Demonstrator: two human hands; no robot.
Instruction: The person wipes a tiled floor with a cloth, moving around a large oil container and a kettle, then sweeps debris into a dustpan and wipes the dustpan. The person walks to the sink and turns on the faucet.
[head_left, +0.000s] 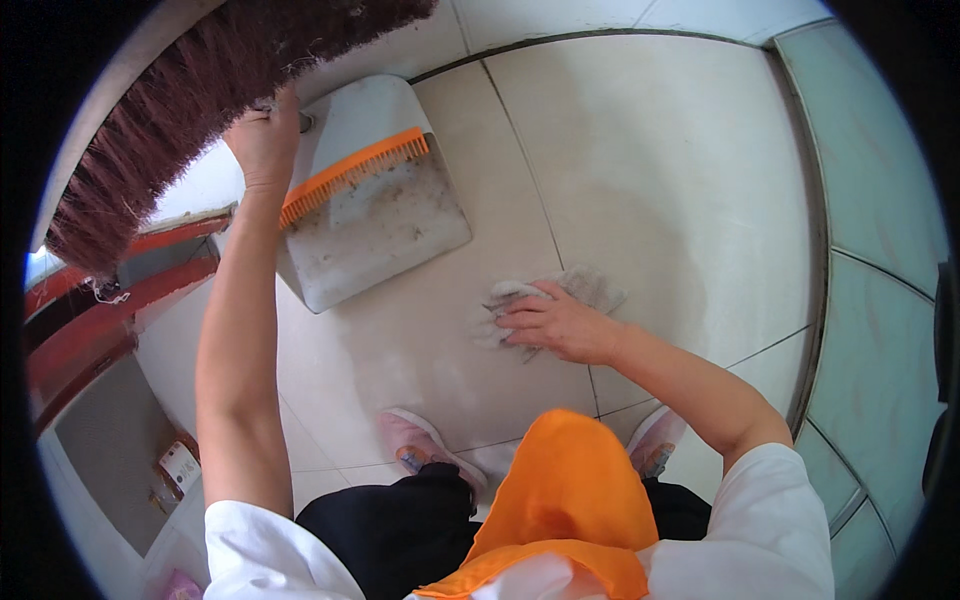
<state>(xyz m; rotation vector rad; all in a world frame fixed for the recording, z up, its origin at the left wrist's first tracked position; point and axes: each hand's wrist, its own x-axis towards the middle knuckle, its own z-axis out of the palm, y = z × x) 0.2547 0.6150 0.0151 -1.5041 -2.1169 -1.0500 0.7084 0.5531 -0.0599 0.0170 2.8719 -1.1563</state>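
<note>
My right hand (559, 322) presses a damp-looking grey-white cloth (592, 289) flat against the tiled floor, its fingers spread over the bunched part. To the upper left, my left hand (266, 146) reaches in behind the dark reddish-brown bristles of a broom (202, 97). Those bristles cover its fingertips, so what it grips is hidden. Just beside that hand lies a white dustpan (375, 232) with a dirt-stained tray. An orange comb strip (360, 169) with teeth runs across the dustpan.
Pale floor tiles (480, 397) bear wet-looking darker patches. Greenish wall tiles (877, 337) rise at the right. A red-edged cabinet or shelf (157, 285) stands at the left. My pink shoes (420, 439) are planted apart, with an orange apron (570, 487) hanging between them.
</note>
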